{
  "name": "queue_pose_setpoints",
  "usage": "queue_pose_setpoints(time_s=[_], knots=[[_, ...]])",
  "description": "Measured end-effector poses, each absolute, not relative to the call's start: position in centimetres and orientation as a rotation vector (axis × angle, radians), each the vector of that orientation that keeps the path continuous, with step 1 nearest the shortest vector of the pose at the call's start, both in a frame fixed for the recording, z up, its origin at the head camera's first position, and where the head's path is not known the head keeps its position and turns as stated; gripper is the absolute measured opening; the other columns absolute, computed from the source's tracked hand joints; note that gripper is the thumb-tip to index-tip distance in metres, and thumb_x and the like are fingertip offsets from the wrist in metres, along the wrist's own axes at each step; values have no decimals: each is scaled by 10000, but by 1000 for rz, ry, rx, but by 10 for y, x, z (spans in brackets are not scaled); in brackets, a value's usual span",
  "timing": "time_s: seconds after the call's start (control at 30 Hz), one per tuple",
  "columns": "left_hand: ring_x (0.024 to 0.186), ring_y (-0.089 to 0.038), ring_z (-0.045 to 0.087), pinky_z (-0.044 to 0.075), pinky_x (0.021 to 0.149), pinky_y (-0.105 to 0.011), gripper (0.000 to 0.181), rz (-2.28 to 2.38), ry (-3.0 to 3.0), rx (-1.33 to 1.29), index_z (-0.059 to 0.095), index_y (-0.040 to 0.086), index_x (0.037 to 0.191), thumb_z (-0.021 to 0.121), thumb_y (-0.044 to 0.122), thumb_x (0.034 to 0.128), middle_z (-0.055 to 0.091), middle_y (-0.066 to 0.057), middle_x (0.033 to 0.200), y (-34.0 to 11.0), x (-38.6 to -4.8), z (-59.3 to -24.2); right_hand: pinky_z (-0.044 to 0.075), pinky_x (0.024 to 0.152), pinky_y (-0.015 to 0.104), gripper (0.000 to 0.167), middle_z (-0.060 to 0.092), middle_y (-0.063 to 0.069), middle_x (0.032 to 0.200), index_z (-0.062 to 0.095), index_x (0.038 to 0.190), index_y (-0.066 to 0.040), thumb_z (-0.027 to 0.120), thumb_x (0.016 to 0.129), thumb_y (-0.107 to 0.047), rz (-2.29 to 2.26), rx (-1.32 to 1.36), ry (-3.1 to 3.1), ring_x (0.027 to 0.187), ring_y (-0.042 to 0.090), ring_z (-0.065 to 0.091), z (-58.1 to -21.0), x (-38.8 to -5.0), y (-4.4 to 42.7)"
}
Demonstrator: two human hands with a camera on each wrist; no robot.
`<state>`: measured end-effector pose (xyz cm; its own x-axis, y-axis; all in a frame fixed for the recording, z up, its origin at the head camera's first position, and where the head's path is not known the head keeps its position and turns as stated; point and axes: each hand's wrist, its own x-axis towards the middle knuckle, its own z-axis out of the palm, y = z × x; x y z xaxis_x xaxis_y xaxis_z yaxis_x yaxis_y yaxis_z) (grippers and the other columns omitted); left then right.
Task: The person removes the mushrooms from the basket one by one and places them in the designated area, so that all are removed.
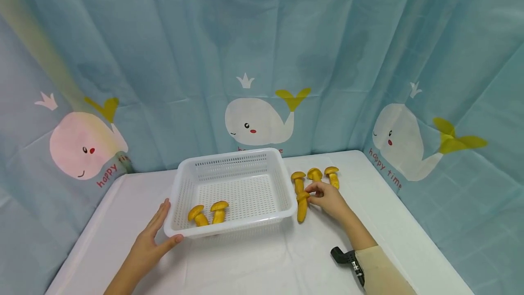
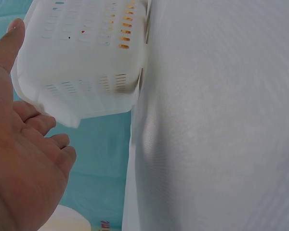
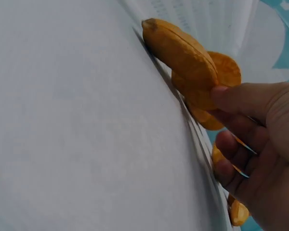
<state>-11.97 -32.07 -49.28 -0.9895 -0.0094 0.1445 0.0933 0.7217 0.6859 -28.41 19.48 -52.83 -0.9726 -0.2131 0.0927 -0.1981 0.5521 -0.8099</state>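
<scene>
A white plastic basket (image 1: 233, 227) with perforated walls stands on the table, two yellow mushrooms inside it near its front left: one leaning (image 1: 200, 218), one upright-looking (image 1: 219, 215). Along the basket's left end lies my left hand (image 1: 147, 245), thumb spread from the fingers at the corner; in the left wrist view the basket's end wall (image 2: 82, 62) is beside it. To the right of the basket my right hand (image 1: 329, 199) pinches a yellow mushroom (image 3: 178, 48) near its cap between thumb and fingers. That mushroom's stem (image 1: 302, 212) points toward me.
Three more yellow mushrooms lie beyond the right hand: a left one (image 1: 298, 181), a middle one (image 1: 314, 174) and a right one (image 1: 333, 177). A white cloth (image 1: 237, 267) covers the table. Blue curtains (image 1: 184, 67) with whale prints hang around its back and sides.
</scene>
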Motion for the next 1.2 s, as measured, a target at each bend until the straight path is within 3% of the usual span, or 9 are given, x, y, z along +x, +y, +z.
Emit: queue_pose_setpoints(time_s=[0.13,0.27,0.6,0.9,1.2], knots=[[1553,-474,126,257,1071,-808,1047,-1117,-2797,-61,98,306,1652,795,435,881,62,-22,1721,-321,-120,-493,514,884,331,235,723,-34,1094,735,1093,-193,795,886,-100,-1414,-387,2704,967,185,598,-522,-284,198],[1551,-480,130,258,1064,-812,1046,-1110,-2814,-44,79,322,1648,783,459,886,48,-17,1722,-321,-121,-493,519,900,358,244,719,-35,1096,738,1102,-187,792,884,-91,-1366,-404,2697,1000,195,608,-518,-284,202],[1556,-468,119,256,1055,-818,1034,-1108,-2797,-57,102,298,1652,786,439,889,59,-18,1720,-320,-120,-492,506,699,261,267,707,-28,983,754,1072,-170,814,841,-51,-1221,-457,2731,847,176,571,-513,-284,208],[1564,-445,107,262,1055,-817,1031,-1108,-2791,-60,122,279,1655,790,436,886,61,-3,1719,-319,-119,-491,522,749,255,274,703,30,1086,746,1119,-127,762,876,-3,-1314,-574,2619,925,201,569,-518,-283,206],[1563,-447,113,267,1057,-812,1038,-1113,-2797,-54,110,289,1653,791,438,884,59,-4,1721,-319,-119,-491,508,732,291,368,703,7,1134,720,1238,-153,804,880,-133,-1199,-579,2618,985,250,569,-497,-277,213]])
